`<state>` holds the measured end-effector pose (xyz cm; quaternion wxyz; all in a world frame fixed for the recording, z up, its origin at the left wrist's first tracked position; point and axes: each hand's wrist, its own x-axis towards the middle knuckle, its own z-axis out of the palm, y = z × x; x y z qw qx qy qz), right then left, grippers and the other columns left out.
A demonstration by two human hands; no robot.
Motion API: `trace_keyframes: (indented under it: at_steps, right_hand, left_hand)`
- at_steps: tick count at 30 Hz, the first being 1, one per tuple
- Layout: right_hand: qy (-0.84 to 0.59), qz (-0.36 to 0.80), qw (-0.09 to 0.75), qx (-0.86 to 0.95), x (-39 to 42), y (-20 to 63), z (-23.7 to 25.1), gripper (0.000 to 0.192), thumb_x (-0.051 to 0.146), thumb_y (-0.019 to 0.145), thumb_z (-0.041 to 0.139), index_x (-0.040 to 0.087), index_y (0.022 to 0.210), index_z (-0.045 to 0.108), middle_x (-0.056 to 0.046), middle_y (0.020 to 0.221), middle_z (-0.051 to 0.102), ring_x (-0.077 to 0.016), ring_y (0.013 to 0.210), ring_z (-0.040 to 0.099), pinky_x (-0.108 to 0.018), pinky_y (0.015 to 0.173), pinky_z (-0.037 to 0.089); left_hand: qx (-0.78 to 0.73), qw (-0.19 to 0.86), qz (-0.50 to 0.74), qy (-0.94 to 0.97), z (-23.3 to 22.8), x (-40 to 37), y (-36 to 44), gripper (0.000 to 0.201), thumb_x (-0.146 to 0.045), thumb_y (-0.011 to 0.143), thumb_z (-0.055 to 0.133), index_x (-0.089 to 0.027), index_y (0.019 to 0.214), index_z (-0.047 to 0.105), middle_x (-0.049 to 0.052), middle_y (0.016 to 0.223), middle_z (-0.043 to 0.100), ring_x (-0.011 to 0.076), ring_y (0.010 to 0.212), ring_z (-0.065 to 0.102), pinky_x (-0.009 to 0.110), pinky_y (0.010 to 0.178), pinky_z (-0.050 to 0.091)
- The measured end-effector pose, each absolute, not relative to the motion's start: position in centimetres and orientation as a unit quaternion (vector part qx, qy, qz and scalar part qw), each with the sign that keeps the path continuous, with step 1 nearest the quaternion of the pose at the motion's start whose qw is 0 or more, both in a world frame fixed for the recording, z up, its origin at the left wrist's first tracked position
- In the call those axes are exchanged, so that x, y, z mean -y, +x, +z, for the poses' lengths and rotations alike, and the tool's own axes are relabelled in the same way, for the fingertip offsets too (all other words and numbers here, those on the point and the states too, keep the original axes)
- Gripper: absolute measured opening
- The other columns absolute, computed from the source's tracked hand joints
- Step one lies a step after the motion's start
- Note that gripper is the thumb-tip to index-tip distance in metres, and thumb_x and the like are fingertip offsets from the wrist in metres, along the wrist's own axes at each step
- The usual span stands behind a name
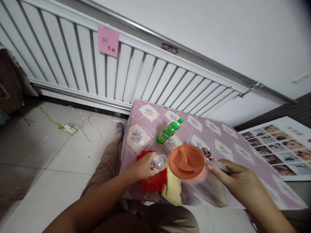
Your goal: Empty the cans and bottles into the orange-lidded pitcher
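**Orange lid, clear cup, small bottle in two hands**

Orange round plastic lid (186, 161) caps a clear pink-tinted plastic cup (198, 178), tilted toward the camera above the near edge of the desk (233, 136) with its lilac flowered cloth. The right hand (236, 179) grasps the cup by its wall just right of the lid; it looks light, stiff and smooth, so likely slippery, best gripped around the body. Left of the lid, the left hand (143, 166) is clenched around a small clear plastic bottle (159, 161). A yellow cloth (173, 189) hangs below the lid; a green plastic bottle (168, 131) lies beyond it.
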<state>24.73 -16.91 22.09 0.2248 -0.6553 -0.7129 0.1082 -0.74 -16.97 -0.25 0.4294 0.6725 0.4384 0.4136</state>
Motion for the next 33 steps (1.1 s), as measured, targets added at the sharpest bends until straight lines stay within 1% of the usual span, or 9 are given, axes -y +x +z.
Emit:
trace_keyframes:
  at_steps: [3,5,9,12,14,18,24,29,33]
  right_hand:
    - [-0.661,0.133,0.167,0.719,16.5,25.5,22.1,0.044,0.067,0.07,0.07,0.023,0.072,0.077,-0.001,0.066,0.072,-0.0197,0.058,0.064,-0.025,0.046,0.046]
    - [-0.665,0.133,0.161,0.717,16.4,25.8,22.1,0.045,0.068,0.071,0.069,0.024,0.075,0.078,-0.001,0.067,0.072,-0.021,0.061,0.066,-0.026,0.048,0.048]
    - [-0.669,0.139,0.163,0.712,16.3,25.4,22.3,0.046,0.069,0.069,0.069,0.024,0.076,0.08,-0.001,0.068,0.073,-0.0218,0.062,0.066,-0.027,0.052,0.05]
    - [-0.675,0.137,0.165,0.706,16.6,24.5,22.7,0.047,0.069,0.067,0.07,0.023,0.073,0.079,-0.001,0.065,0.072,-0.0211,0.06,0.064,-0.027,0.052,0.048]
    - [-0.68,0.132,0.183,0.698,16.9,23.8,23.0,0.048,0.069,0.067,0.07,0.021,0.071,0.078,-0.002,0.064,0.071,-0.0204,0.06,0.063,-0.026,0.053,0.047]
    - [-0.682,0.128,0.215,0.687,17.6,22.5,23.5,0.051,0.071,0.066,0.071,0.02,0.069,0.077,-0.002,0.063,0.069,-0.019,0.06,0.06,-0.026,0.055,0.044]
    - [-0.677,0.138,0.201,0.695,17.3,22.7,23.8,0.048,0.068,0.068,0.071,0.02,0.067,0.076,-0.001,0.062,0.068,-0.0186,0.059,0.058,-0.025,0.054,0.044]
    - [-0.667,0.134,0.176,0.712,16.9,23.2,23.9,0.046,0.065,0.068,0.071,0.02,0.069,0.077,-0.002,0.062,0.069,-0.0193,0.059,0.059,-0.026,0.053,0.045]
    - [-0.671,0.122,0.199,0.704,17.2,22.8,24.0,0.042,0.062,0.07,0.07,0.02,0.067,0.076,-0.001,0.061,0.068,-0.0182,0.058,0.06,-0.025,0.053,0.044]
  left_hand:
    - [-0.439,0.432,0.413,0.671,-0.2,17.0,-0.7,0.065,-0.015,0.07,0.076,-0.022,0.13,0.05,0.009,0.129,0.063,0.0288,0.12,0.061,0.041,0.105,0.049]
    - [-0.44,0.433,0.41,0.671,-0.2,17.0,-0.7,0.065,-0.015,0.07,0.076,-0.021,0.13,0.05,0.01,0.129,0.063,0.0287,0.119,0.062,0.041,0.104,0.049]
    - [-0.442,0.437,0.406,0.67,-0.2,17.1,-0.6,0.067,-0.015,0.071,0.075,-0.023,0.132,0.05,0.009,0.132,0.062,0.0273,0.116,0.063,0.038,0.101,0.051]
    - [-0.442,0.439,0.408,0.668,-0.3,17.1,-0.6,0.067,-0.016,0.071,0.075,-0.022,0.132,0.05,0.009,0.132,0.062,0.0283,0.121,0.061,0.04,0.105,0.049]
    - [-0.441,0.438,0.409,0.668,-0.3,17.1,-0.6,0.068,-0.016,0.07,0.076,-0.022,0.133,0.049,0.01,0.133,0.062,0.0294,0.123,0.059,0.041,0.107,0.048]
    - [-0.439,0.435,0.409,0.671,-0.4,17.0,-0.5,0.066,-0.015,0.071,0.076,-0.022,0.131,0.05,0.011,0.131,0.063,0.03,0.12,0.061,0.043,0.105,0.049]
    - [-0.443,0.435,0.41,0.668,-0.4,17.0,-0.4,0.07,-0.015,0.07,0.077,-0.023,0.133,0.048,0.011,0.132,0.062,0.0312,0.124,0.06,0.043,0.107,0.048]
    - [-0.438,0.428,0.414,0.674,-0.7,17.0,-0.3,0.067,-0.016,0.071,0.076,-0.022,0.131,0.049,0.01,0.13,0.063,0.0297,0.12,0.061,0.042,0.104,0.05]
    - [-0.437,0.431,0.412,0.674,-0.6,17.0,-0.3,0.068,-0.015,0.071,0.077,-0.022,0.132,0.048,0.01,0.13,0.062,0.0289,0.119,0.061,0.041,0.103,0.05]
